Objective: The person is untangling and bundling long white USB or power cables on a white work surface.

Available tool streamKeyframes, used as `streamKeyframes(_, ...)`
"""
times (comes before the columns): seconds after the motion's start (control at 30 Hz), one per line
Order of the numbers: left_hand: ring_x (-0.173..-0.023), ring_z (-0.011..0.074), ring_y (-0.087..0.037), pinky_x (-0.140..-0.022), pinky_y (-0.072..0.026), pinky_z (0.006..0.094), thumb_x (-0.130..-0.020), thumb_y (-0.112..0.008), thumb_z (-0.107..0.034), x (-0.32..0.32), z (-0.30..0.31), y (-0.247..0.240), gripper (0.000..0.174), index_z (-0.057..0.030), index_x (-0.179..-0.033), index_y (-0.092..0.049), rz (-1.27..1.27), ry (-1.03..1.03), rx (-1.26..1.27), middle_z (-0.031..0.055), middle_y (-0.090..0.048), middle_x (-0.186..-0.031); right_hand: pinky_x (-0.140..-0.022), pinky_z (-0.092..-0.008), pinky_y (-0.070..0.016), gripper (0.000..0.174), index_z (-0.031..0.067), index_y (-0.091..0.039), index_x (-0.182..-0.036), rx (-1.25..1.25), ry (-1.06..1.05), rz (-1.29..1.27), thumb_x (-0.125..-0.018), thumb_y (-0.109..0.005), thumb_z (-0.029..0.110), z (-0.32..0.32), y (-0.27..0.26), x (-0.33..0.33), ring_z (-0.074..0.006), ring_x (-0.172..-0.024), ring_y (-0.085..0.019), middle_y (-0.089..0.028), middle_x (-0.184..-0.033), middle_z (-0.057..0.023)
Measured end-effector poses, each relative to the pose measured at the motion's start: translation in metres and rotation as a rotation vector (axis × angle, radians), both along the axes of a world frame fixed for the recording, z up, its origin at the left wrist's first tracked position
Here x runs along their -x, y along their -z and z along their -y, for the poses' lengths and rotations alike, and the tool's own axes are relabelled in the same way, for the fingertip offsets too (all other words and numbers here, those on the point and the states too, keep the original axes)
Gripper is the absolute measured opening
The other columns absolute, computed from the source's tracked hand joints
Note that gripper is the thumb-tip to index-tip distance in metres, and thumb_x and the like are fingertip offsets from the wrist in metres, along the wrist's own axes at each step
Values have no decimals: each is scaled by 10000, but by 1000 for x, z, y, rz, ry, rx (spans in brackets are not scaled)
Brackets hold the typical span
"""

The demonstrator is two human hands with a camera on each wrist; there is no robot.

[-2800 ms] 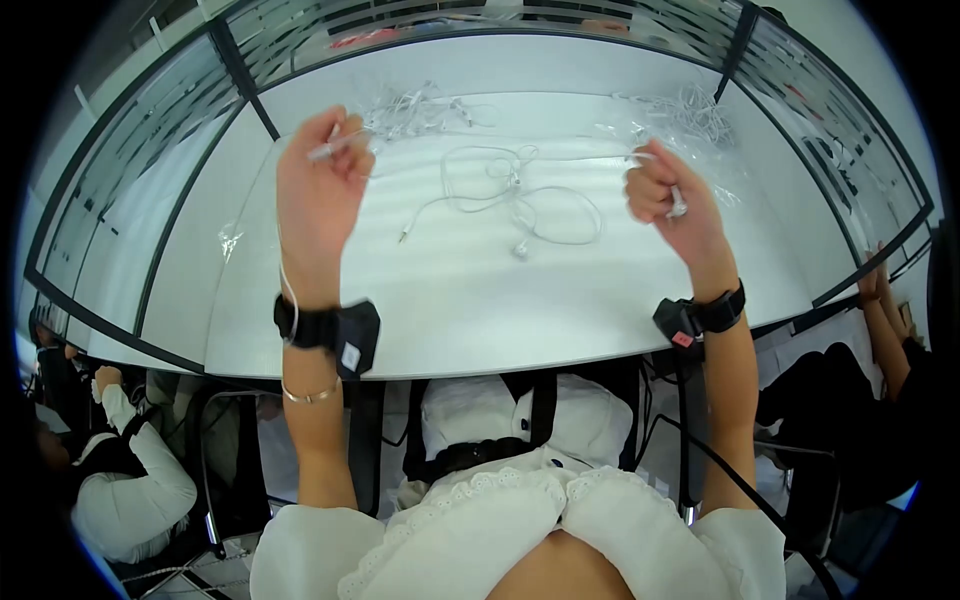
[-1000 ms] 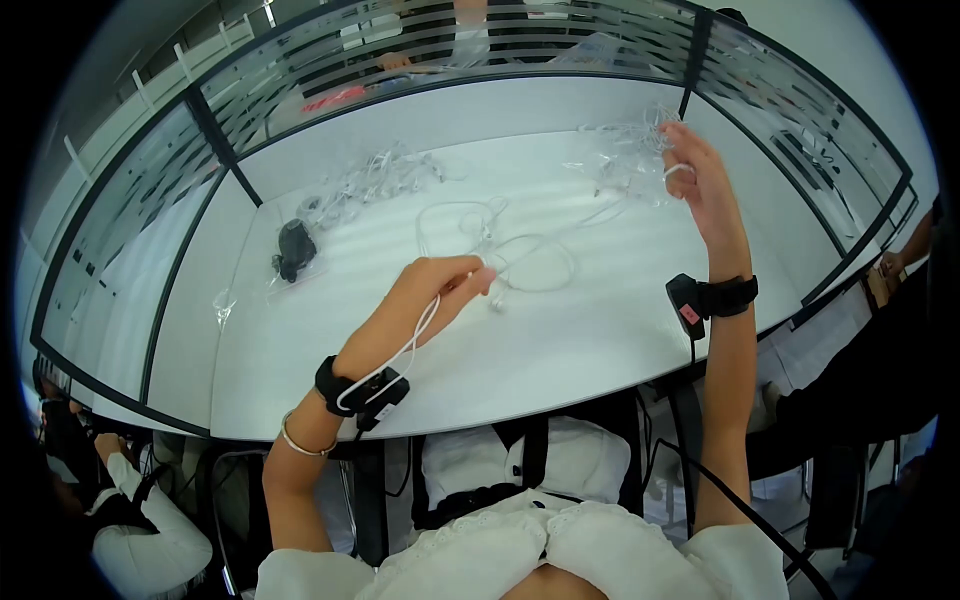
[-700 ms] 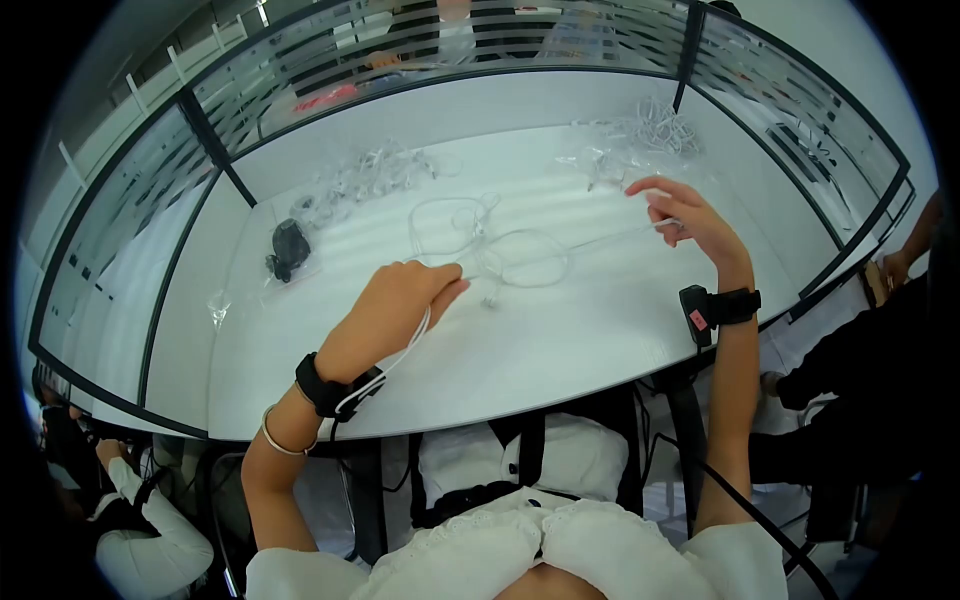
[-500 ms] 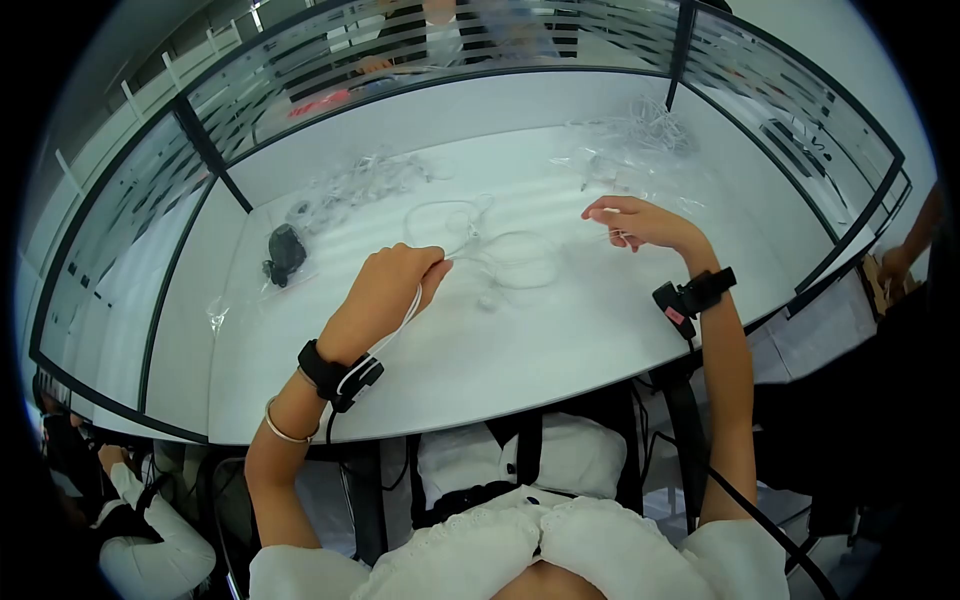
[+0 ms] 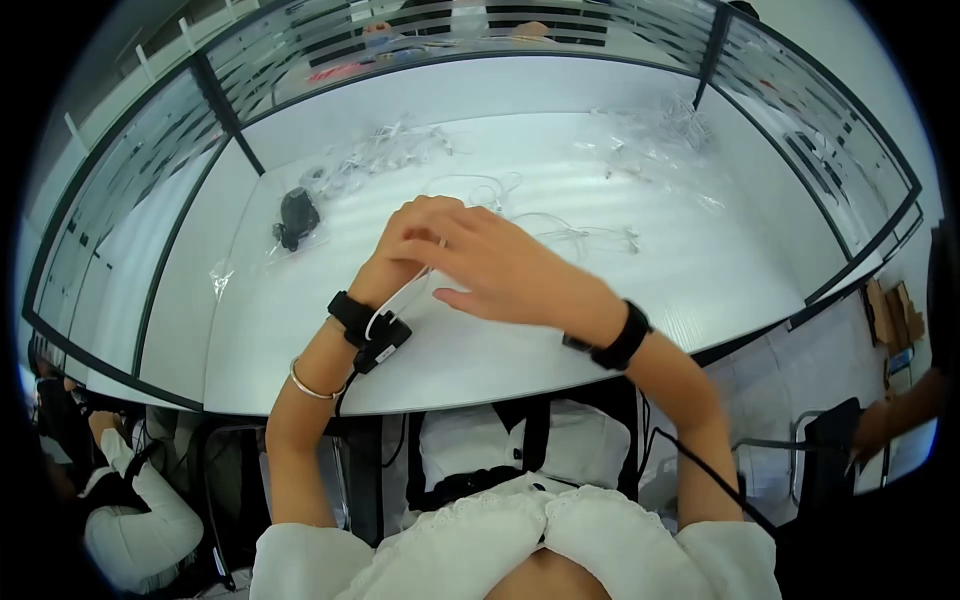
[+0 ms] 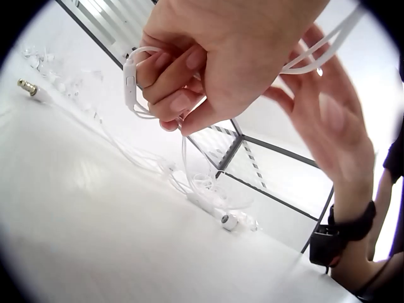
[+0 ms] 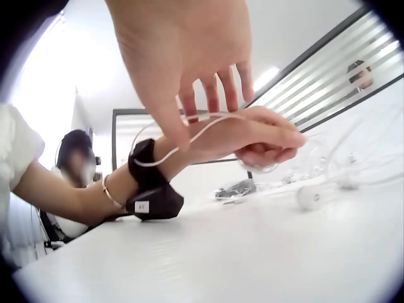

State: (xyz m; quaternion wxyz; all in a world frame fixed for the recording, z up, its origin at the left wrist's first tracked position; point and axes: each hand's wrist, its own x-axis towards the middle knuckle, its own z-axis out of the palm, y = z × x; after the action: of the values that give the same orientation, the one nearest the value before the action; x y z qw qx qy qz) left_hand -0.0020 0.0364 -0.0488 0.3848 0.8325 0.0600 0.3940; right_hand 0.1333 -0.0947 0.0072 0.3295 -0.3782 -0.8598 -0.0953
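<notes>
My left hand (image 6: 214,63) pinches the white cord of a pair of earphones, its fingers curled round it. An inline control (image 6: 130,83) on that cord sits beside the curled fingers in the left wrist view. A loop of cord (image 7: 205,129) runs back over the left wrist. My right hand (image 5: 510,265) is over the left one, its fingers extended and overlapping this loop in the right wrist view. From the pinch the cord hangs to the table, where an earbud (image 6: 228,221) and a gold-tipped plug (image 6: 28,87) show. In the head view the left fingers are partly hidden.
Bagged white cables (image 5: 390,150) lie at the back left and another heap (image 5: 670,140) at the back right. A black bundle (image 5: 297,218) in clear plastic sits on the left. Low partition panels (image 5: 480,85) surround the white table (image 5: 480,365).
My right hand has come from the right side of the table leftward over the left hand, and turned palm down. The left hand keeps its grip on the earphone cord.
</notes>
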Motion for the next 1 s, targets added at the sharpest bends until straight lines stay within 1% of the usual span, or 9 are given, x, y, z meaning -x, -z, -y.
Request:
streamKeyframes(0.13, -950, 208, -535, -808, -438, 296, -833, -643, -93, -4, 7, -10, 220, -67, -1039, -572, -316, -288, -338, 56, -575, -1025, -977, -376, -379, 418, 105, -560, -1085, -100, 161, 139, -695, -707, 134, -15, 8, 32, -249, -1105, -477, -541, -1091, -57)
streamKeyframes(0.17, -796, 207, -566, -669, -459, 311, -799, -588, -106, -5, 2, -1, 140, -39, -923, -588, 58, -202, -400, 64, -609, -902, -953, -366, -403, 346, 123, -590, -1026, -104, 142, 116, -702, -710, 147, -18, 7, 32, -237, -1062, -501, -558, -1047, -44)
streamKeyframes(0.27, -716, 211, -567, -618, -455, 313, -757, -605, -126, 6, 25, -28, 125, -44, -850, -591, 91, 1, 124, 56, -597, -780, -907, -347, -433, 288, 142, -608, -995, -161, 89, 95, -724, -707, 156, -17, 4, 24, -225, -1006, -532, -566, -1033, -19)
streamKeyframes(0.3, -659, 221, -568, -592, -456, 324, -736, -606, -134, -1, -4, -24, 119, -39, -807, -597, -323, -58, -58, 70, -596, -697, -869, -329, -452, 210, 155, -623, -953, -170, 84, 112, -755, -694, 161, -12, -2, 22, -206, -950, -550, -583, -976, 8)
streamKeyframes(0.6, -642, 285, -595, -594, -469, 355, -710, -633, -111, -6, 0, -35, 122, -29, -796, -606, -503, -101, -188, 142, -643, -754, -830, -320, -430, 80, 140, -647, -838, -3, -60, 124, -775, -690, 164, 3, -2, 10, -179, -916, -543, -585, -853, 20)
streamKeyframes(0.63, -519, 216, -306, -468, -321, 301, -816, -608, -165, -8, 4, -34, 246, -21, -662, -482, -430, -136, -139, 86, -442, -527, -840, -321, -416, 58, 126, -648, -803, 30, -50, 136, -769, -688, 150, 4, 0, 12, -191, -894, -537, -581, -835, 15)
streamKeyframes(0.73, -513, 219, -291, -458, -309, 309, -861, -603, -184, -13, 3, -22, 282, -16, -671, -481, -429, -169, -209, 85, -414, -503, -864, -329, -395, 57, 114, -645, -801, 137, -25, 205, -762, -681, 137, 3, 6, 16, -198, -866, -527, -577, -833, 3)
streamKeyframes(0.87, -595, 313, -537, -558, -431, 359, -817, -617, -184, -17, 15, -35, 181, -16, -759, -584, -665, -281, -209, 164, -585, -674, -849, -335, -387, 56, 102, -649, -805, 288, -197, 167, -770, -667, 141, 7, 8, 30, -185, -769, -526, -591, -724, 1)
streamKeyframes(1.0, -594, 343, -537, -563, -436, 371, -829, -614, -199, -6, 21, -41, 206, -5, -762, -587, -505, -238, -245, 173, -584, -662, -812, -325, -409, 59, 83, -670, -840, 450, -227, -156, -821, -637, 127, 27, -15, -10, -172, -669, -533, -643, -759, -6)
